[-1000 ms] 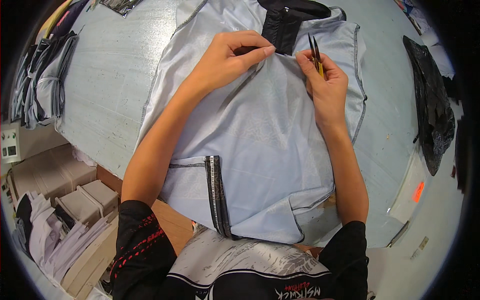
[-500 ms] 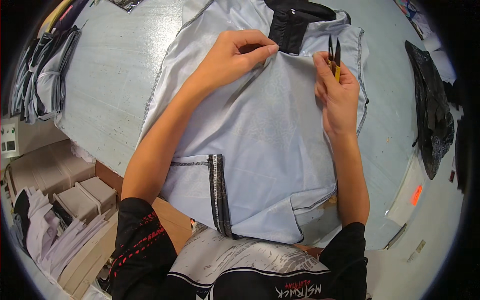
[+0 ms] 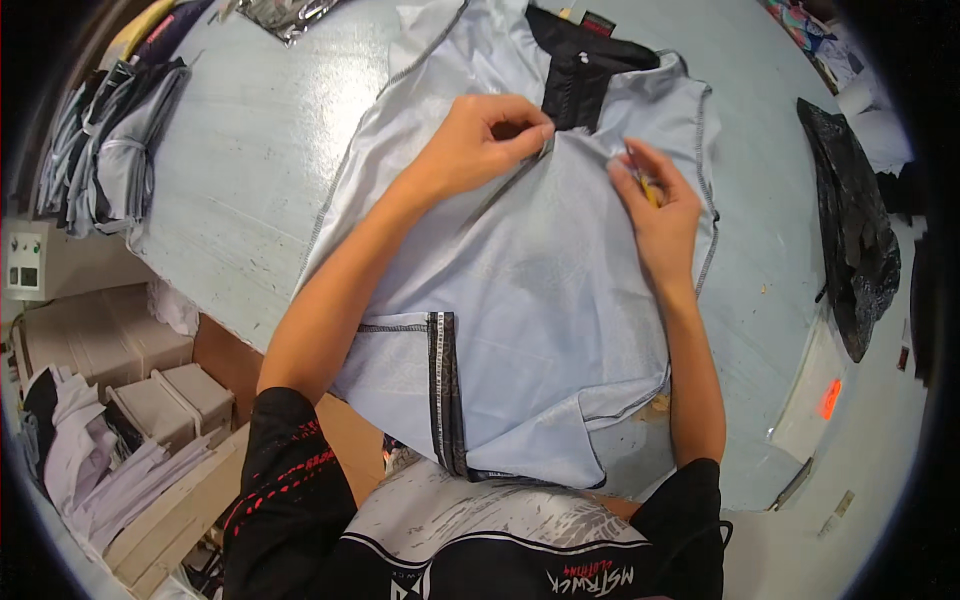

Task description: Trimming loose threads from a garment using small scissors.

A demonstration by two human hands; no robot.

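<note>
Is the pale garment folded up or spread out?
Mostly spread out: the garment lies broadly across the table, its side seams wide apart.

A broad pale blue table (image 3: 230,210) here, top scuffed, light glaring white toward its far side, beige boxes (image 3: 110,335) low at left, white switch panel (image 3: 24,262) above them, whitish floor or wall (image 3: 880,450) at right.

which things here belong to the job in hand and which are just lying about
In use:
garment, pinched by the left hand
yellow tool, in the right hand
table under the garment

Apparently just lying about:
black plastic
folded clothes, far left
boxes, lower left
</note>
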